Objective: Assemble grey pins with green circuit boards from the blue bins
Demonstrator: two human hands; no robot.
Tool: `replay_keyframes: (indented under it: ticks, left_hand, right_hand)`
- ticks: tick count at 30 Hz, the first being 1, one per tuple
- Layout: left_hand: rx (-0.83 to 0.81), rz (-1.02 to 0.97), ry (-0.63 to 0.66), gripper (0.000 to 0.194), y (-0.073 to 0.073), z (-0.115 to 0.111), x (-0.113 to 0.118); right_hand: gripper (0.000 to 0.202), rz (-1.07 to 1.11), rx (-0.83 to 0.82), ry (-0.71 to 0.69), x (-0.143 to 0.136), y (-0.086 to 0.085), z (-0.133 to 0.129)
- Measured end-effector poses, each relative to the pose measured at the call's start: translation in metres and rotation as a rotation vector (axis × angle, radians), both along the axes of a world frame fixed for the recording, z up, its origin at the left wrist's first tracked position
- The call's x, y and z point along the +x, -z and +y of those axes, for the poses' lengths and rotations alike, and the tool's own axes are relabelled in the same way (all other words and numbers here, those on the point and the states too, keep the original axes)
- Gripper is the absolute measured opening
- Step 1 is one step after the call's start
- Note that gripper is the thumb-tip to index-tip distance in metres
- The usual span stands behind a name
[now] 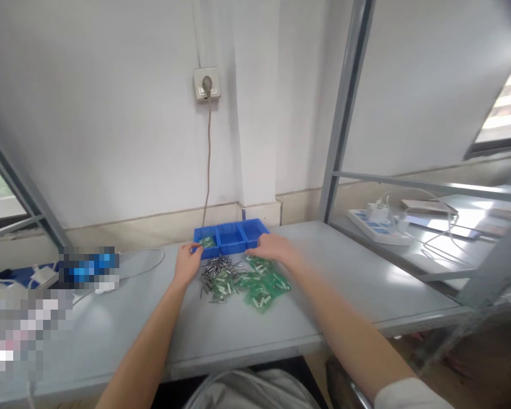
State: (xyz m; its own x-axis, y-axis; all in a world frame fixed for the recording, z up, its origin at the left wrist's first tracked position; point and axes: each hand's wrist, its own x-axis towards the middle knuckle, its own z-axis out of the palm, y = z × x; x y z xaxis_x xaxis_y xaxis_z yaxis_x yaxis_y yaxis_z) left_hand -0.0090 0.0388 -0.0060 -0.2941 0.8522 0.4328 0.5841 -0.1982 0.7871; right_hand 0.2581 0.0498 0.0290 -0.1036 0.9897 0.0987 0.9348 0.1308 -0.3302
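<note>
Three small blue plastic bins stand side by side at the back of the grey table. The left bin [206, 250] has some green packets [206, 242] in it; beside it are the middle bin [231, 245] and the right bin [255, 227]. My left hand [188, 263] has its fingers closed at the left bin's front left corner. At the right bin's front side, my right hand [273, 249] grips the edge, its fingertips partly hidden. In front of the bins lie a pile of small metal pins [218, 268] and several green plastic bags [262, 287] with small metal pieces inside.
Behind the table [238, 341] rises a wall with a plugged-in socket [206, 84], its cord hanging down behind the bins. A metal post [344, 108] stands at the right; beyond it a power strip [377, 224] lies on another table. White cables and pixelated items occupy the left.
</note>
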Motion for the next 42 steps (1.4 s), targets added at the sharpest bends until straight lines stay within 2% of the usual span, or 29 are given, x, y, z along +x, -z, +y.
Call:
replay_keyframes:
  ticks: [3,7,11,15,19,23,25,27,32,34,36,39,42]
  left_hand:
    - [-0.01,0.012,-0.002,0.018,0.0,0.001,0.0]
    - [-0.004,-0.008,-0.005,0.02,0.001,0.0,0.0]
    - [0.009,0.052,-0.039,0.022,-0.001,-0.003,0.0]
    - [0.123,0.087,-0.035,0.023,-0.006,-0.007,0.004]
    - [0.174,0.021,0.129,0.029,-0.01,-0.014,0.012]
    - [-0.017,-0.164,0.454,0.047,-0.012,-0.022,0.021]
    - [-0.114,-0.282,0.568,0.057,-0.013,-0.025,0.024]
    - [-0.158,-0.376,0.598,0.062,-0.016,-0.027,0.025]
    - [-0.143,-0.482,0.56,0.06,-0.02,-0.025,0.023]
    - [-0.114,-0.488,0.529,0.056,-0.02,-0.023,0.022]
    - [-0.078,-0.469,0.495,0.05,-0.019,-0.022,0.022]
    - [-0.04,-0.429,0.472,0.041,-0.017,-0.021,0.022]
    - [-0.032,-0.387,0.496,0.034,-0.016,-0.02,0.022]
  right_hand:
    - [0.054,-0.046,-0.038,-0.015,0.002,0.002,0.002]
    - [0.032,-0.013,0.006,-0.068,0.003,0.006,0.005]
    - [0.014,0.107,0.067,-0.16,0.004,0.006,0.008]
    - [0.015,0.281,0.135,-0.314,0.0,-0.002,0.003]
    - [0.018,0.48,0.288,-0.42,-0.015,-0.008,-0.006]
    - [0.02,0.589,0.368,-0.45,-0.035,-0.003,-0.015]
    - [0.019,0.584,0.405,-0.47,-0.044,0.002,-0.019]
    - [0.018,0.554,0.444,-0.511,-0.05,0.006,-0.023]
    - [0.018,0.52,0.488,-0.622,-0.06,0.012,-0.029]
    - [0.018,0.536,0.46,-0.617,-0.062,0.014,-0.029]
    - [0.019,0.6,0.407,-0.55,-0.064,0.017,-0.027]
    - [0.028,0.782,0.32,-0.41,-0.069,0.021,-0.023]
    - [0.037,0.976,0.151,-0.356,-0.073,0.024,-0.018]
